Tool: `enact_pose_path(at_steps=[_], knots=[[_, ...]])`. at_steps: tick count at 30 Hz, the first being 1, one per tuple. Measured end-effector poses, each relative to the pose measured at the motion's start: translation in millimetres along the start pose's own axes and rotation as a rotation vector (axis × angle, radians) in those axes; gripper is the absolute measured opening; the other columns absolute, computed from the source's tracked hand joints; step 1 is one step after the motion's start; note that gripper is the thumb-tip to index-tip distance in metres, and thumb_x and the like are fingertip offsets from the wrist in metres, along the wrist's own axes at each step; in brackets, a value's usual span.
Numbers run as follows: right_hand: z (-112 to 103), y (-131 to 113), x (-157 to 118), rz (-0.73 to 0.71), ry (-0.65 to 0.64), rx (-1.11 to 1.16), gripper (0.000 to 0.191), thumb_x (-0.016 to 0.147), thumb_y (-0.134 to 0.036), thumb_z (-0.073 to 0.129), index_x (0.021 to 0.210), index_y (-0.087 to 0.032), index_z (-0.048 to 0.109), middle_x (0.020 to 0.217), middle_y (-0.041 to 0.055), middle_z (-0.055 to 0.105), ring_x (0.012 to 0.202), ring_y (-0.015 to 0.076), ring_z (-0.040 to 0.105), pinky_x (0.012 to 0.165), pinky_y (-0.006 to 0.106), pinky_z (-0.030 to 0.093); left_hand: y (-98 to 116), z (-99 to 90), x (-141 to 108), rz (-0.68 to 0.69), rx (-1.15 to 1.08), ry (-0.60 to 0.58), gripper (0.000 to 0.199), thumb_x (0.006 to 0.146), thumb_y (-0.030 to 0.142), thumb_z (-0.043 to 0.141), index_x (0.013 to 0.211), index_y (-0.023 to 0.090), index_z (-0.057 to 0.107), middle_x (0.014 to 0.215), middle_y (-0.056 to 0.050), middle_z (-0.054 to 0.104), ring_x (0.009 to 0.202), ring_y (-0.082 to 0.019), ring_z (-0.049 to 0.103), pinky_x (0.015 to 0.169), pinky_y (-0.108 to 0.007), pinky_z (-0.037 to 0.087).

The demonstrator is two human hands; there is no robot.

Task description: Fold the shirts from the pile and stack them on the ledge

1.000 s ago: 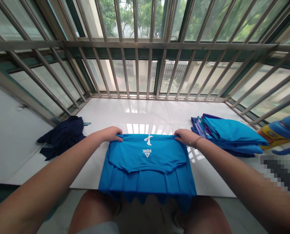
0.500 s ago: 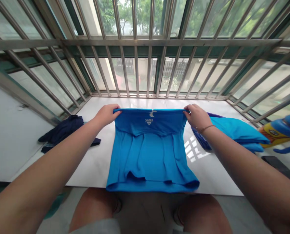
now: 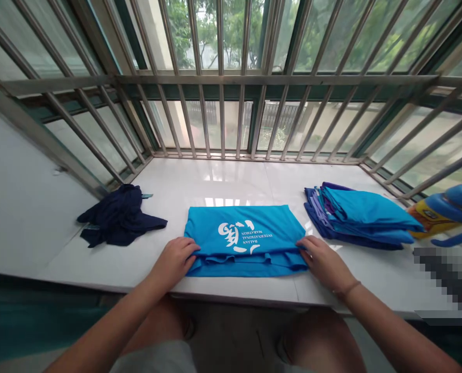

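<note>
A bright blue T-shirt with white "Dalian International Marathon" lettering lies folded over itself on the white ledge. Its upper layer ends in a fold a little short of the lower edge, where wrinkled fabric shows. At the left end of that fold, my left hand has its fingers closed on the cloth. My right hand pinches the opposite end, thumb underneath. Both hands rest low, close to the ledge.
Left of the shirt lies a crumpled navy garment. A stack of folded blue and purple clothes sits at the right, beside a blue-and-yellow bottle. Metal window bars stand along the back. A pixelated dark patch covers the lower right.
Both hands have come down and toward me with the T-shirt's edge, folding it over. The white lettering now faces up, and the small logo from before is out of sight.
</note>
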State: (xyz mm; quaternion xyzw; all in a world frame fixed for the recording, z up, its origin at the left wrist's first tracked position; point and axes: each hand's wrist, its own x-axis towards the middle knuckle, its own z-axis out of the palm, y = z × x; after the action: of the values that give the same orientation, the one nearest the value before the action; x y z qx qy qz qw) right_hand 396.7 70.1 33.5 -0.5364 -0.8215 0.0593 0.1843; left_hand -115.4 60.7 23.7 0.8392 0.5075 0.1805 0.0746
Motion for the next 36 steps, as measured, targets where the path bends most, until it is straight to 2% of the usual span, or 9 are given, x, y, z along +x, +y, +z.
enact_pose_path(at_steps=[5,11,16,21,26,28,31,34,36], knots=[[-9.1,-9.2,11.9,0.057,0.072,0.053,0.022,0.104,-0.033,0.055,0.111,-0.026,0.074,0.114,0.012,0.076,0.099,0.0295,0.076,0.086,0.043,0.063,9.7,-9.0,3.4,-0.103,-0.039,0.101,0.022,0.098,0.025,0.061,0.111,0.027,0.079,0.116,-0.011,0.081,0.112,-0.033,0.074,0.103,-0.053,0.061],[-25.2,-23.6,16.4,0.028,0.117,0.082,0.02,0.107,-0.036,0.054,0.113,-0.028,0.071,0.115,0.0113,0.075,0.103,0.03,0.075,0.091,0.044,0.061,4.1,-24.8,8.9,-0.066,-0.047,0.114,0.023,0.101,0.029,0.058,0.111,0.028,0.079,0.114,-0.01,0.083,0.11,-0.032,0.075,0.102,-0.053,0.059],[-16.8,-26.8,-1.0,0.043,0.128,0.113,0.017,0.107,-0.035,0.055,0.113,-0.03,0.07,0.114,0.0096,0.076,0.105,0.0297,0.076,0.092,0.044,0.062,-0.8,-14.7,-6.0,-0.077,-0.07,0.102,0.022,0.102,0.03,0.059,0.113,0.029,0.078,0.114,-0.009,0.082,0.109,-0.032,0.075,0.101,-0.052,0.06],[-4.0,-35.2,-13.4,0.091,0.097,0.127,0.019,0.108,-0.04,0.054,0.116,-0.03,0.069,0.117,0.01,0.074,0.105,0.0293,0.076,0.091,0.043,0.065,16.4,-4.0,-23.1,-0.104,-0.006,0.164,0.022,0.106,0.042,0.062,0.118,0.029,0.074,0.12,-0.012,0.079,0.115,-0.034,0.072,0.102,-0.053,0.058],[-1.6,-36.1,-25.8,0.046,0.099,0.105,0.033,0.103,-0.052,0.067,0.127,-0.029,0.067,0.127,0.0139,0.07,0.113,0.0315,0.075,0.095,0.044,0.065,27.3,5.7,-29.6,-0.116,0.015,0.017,0.022,0.102,0.048,0.071,0.111,0.028,0.075,0.107,-0.009,0.08,0.101,-0.032,0.074,0.089,-0.046,0.06],[0.2,-32.4,-30.8,-0.039,0.039,0.058,0.029,0.103,-0.047,0.068,0.125,-0.029,0.07,0.126,0.0135,0.071,0.111,0.0311,0.075,0.094,0.044,0.064,24.3,8.9,-28.1,-0.139,-0.004,-0.019,0.018,0.103,0.043,0.069,0.111,0.028,0.077,0.108,-0.009,0.081,0.101,-0.031,0.075,0.09,-0.044,0.061],[3.0,-27.5,-35.3,-0.097,-0.008,-0.023,0.02,0.108,-0.032,0.056,0.117,-0.027,0.074,0.113,0.0099,0.075,0.095,0.0263,0.076,0.083,0.039,0.063,16.4,7.8,-25.4,-0.156,-0.055,-0.051,0.024,0.107,0.042,0.061,0.106,0.028,0.08,0.105,-0.007,0.083,0.099,-0.028,0.076,0.089,-0.04,0.06],[0.1,-26.1,-37.3,-0.073,0.058,-0.082,0.025,0.111,-0.027,0.048,0.113,-0.025,0.073,0.103,0.0071,0.076,0.086,0.0232,0.075,0.075,0.035,0.059,8.9,-2.7,-29.3,-0.183,-0.108,0.016,0.036,0.109,0.05,0.055,0.101,0.028,0.081,0.102,-0.006,0.083,0.097,-0.027,0.077,0.089,-0.037,0.059],[-5.2,-26.1,-39.9,-0.025,0.164,-0.108,0.023,0.112,-0.029,0.049,0.114,-0.024,0.072,0.105,0.0074,0.076,0.09,0.0228,0.076,0.078,0.033,0.058,5.1,-13.0,-38.7,-0.218,-0.131,0.103,0.043,0.109,0.058,0.053,0.098,0.028,0.081,0.1,-0.006,0.083,0.095,-0.026,0.077,0.088,-0.036,0.058]])
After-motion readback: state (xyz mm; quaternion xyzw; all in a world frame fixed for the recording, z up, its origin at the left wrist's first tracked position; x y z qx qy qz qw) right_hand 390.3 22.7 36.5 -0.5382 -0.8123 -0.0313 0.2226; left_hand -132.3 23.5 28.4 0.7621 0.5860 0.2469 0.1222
